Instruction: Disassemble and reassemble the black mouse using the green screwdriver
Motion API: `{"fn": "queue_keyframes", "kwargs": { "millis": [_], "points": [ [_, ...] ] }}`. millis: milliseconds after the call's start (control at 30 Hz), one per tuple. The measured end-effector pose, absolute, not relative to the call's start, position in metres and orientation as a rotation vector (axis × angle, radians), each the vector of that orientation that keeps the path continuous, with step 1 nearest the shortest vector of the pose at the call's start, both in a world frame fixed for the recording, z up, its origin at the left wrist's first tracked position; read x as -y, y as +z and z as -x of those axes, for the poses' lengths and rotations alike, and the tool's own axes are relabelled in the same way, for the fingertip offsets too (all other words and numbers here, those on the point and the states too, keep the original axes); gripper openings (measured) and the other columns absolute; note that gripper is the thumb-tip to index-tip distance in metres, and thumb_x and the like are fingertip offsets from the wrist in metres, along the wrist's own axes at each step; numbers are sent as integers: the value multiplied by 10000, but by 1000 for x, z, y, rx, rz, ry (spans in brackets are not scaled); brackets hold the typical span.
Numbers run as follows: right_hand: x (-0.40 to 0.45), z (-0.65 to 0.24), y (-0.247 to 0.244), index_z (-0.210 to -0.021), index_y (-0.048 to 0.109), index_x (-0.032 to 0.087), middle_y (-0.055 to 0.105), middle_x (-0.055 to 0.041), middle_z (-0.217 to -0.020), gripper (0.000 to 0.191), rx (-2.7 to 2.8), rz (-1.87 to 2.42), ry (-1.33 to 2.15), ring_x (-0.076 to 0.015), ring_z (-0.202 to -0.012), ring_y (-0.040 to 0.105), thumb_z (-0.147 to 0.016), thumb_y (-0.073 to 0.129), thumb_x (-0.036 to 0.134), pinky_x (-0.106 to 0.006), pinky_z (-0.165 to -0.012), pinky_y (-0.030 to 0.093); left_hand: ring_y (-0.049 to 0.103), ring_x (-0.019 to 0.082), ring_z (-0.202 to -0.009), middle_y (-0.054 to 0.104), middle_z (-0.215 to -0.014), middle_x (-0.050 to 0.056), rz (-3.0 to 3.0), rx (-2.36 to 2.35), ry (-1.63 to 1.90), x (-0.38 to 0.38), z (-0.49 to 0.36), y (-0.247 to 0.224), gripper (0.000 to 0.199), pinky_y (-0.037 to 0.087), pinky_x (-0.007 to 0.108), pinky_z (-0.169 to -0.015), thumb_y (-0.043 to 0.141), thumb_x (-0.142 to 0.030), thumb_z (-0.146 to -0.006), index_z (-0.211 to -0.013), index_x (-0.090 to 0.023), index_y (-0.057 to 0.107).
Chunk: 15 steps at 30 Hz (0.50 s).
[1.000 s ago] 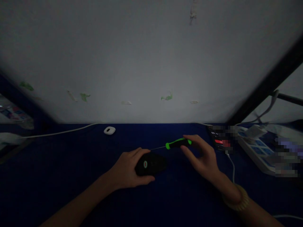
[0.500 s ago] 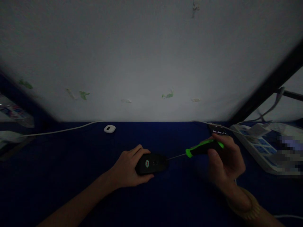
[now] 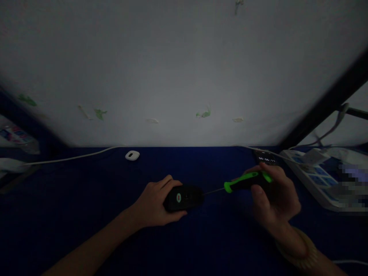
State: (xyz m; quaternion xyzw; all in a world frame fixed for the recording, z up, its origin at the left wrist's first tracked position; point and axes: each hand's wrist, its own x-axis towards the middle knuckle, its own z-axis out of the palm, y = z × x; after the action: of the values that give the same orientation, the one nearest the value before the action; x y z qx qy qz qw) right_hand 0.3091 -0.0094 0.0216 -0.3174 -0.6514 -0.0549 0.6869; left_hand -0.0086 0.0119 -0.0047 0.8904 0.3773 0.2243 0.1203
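A black computer mouse (image 3: 191,197) with a small oval sticker lies on the blue table, its underside seemingly facing up. My left hand (image 3: 158,203) grips it from the left, fingers along the far side and thumb along the near side. In my right hand (image 3: 276,195) is a screwdriver (image 3: 244,182) with a green and black handle, held nearly level. Its thin shaft points left, and the tip meets or lies very close to the right end of the mouse. The dim light hides the exact contact.
A small white case (image 3: 132,155) sits near the wall. Behind my right hand lies a phone (image 3: 264,157) showing a timer. A white power strip (image 3: 316,176) with plugs stands at the right. A white cable (image 3: 77,157) runs along the back left.
The view has shifted slightly. Both hands, the mouse and the screwdriver keep nearly the same places; the right fingers and screwdriver handle have moved only a little.
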Motion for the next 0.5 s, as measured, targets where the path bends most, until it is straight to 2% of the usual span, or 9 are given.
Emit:
{"fn": "queue_keyframes", "kwargs": {
  "millis": [100,233,300,367,433,500],
  "points": [
    [9,-311,19,-1508,592,278,739,-91,-1154,567,1486,630,-18,-254,-902,765,-960,655,147,-403,-635,664,753,238,-869,690,-1118,52,-2600,-1113,656,-12,9,-6,649,570,363,-710,874,-537,-772,-1273,-241,586],
    [11,-311,23,-1450,660,226,724,-119,-1262,497,1582,520,1,-260,-941,769,-959,670,146,-422,-646,711,757,254,-888,686,-1130,59,-2592,-1112,660,-12,9,-6,657,575,380,-714,884,-516,-766,-1281,-244,580],
    [14,-308,26,-1447,666,223,709,-108,-1280,566,1595,504,-33,-233,-925,771,-901,755,102,-385,-649,727,756,250,-879,682,-1126,55,-2590,-1094,662,-13,9,-5,663,576,384,-717,888,-504,-766,-1288,-246,573],
    [18,-303,28,-1505,608,253,714,-91,-1305,704,1590,520,5,-218,-937,790,-864,756,0,-376,-703,745,751,241,-866,678,-1120,50,-2583,-1062,670,-13,8,-4,655,573,378,-711,888,-492,-772,-1289,-248,570],
    [21,-299,28,-1561,531,274,706,-98,-1380,758,1576,540,120,-231,-985,810,-894,661,-63,-429,-784,753,744,228,-846,675,-1117,47,-2572,-1038,682,-14,8,-4,653,567,364,-695,887,-485,-776,-1293,-248,567],
    [23,-298,28,-1553,533,255,674,-120,-1441,696,1575,533,180,-266,-1058,803,-926,620,-34,-492,-821,749,738,218,-832,675,-1117,47,-2564,-1033,688,-14,9,-4,657,562,354,-686,890,-480,-776,-1297,-248,563]
  ]
}}
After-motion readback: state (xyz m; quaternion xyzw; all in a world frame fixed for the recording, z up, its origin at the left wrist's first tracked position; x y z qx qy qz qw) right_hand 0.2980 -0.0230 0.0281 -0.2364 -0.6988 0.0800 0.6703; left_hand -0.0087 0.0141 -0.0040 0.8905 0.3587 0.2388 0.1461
